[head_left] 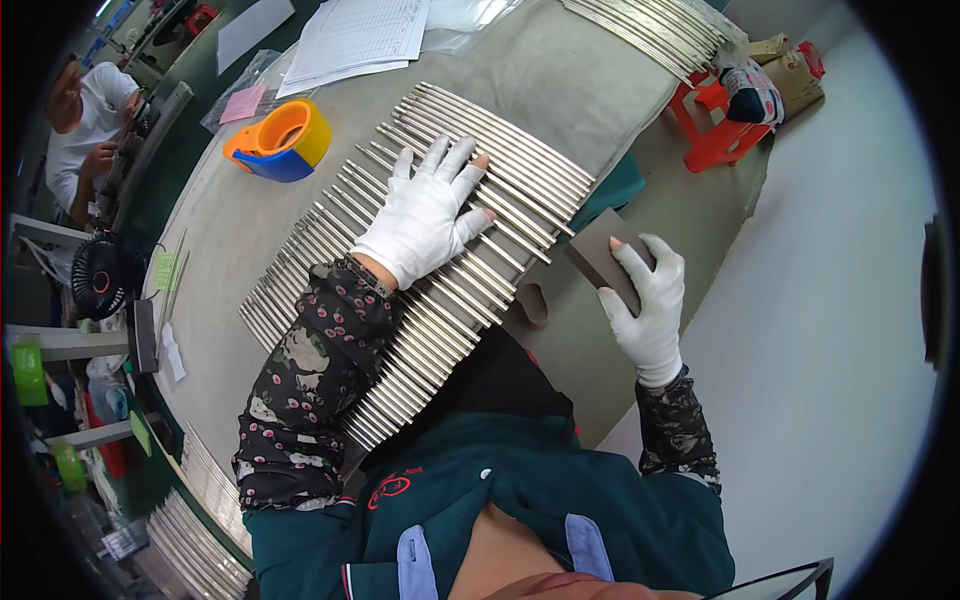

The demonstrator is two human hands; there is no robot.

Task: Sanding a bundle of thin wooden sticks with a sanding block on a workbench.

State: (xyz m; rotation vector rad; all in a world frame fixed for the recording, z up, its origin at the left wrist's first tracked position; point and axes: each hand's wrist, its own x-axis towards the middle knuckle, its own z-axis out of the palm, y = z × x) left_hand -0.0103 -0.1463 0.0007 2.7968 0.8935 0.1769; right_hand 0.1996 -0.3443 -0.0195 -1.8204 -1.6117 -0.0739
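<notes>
A row of slim metal rods (437, 338) lies side by side across the grey tabletop, their near ends sticking out past its edge. Spread over the middle of the row is my left hand (425, 212), in a white glove with bare fingertips, its palm down on the rods. My right hand (652, 305), gloved the same way, grips a grey-brown rectangular block (606, 262) between thumb and fingers. The block is held in the air to the right of the rods' ends, apart from them. My left palm hides part of the rods beneath it.
An orange, yellow and blue tape dispenser (280, 140) and paper sheets (355, 40) lie beyond the rods. More rods (650, 30) rest at the far right. A red stool (725, 125) holding bags stands on the floor. At far left are a black fan (103, 275) and a seated person (95, 130).
</notes>
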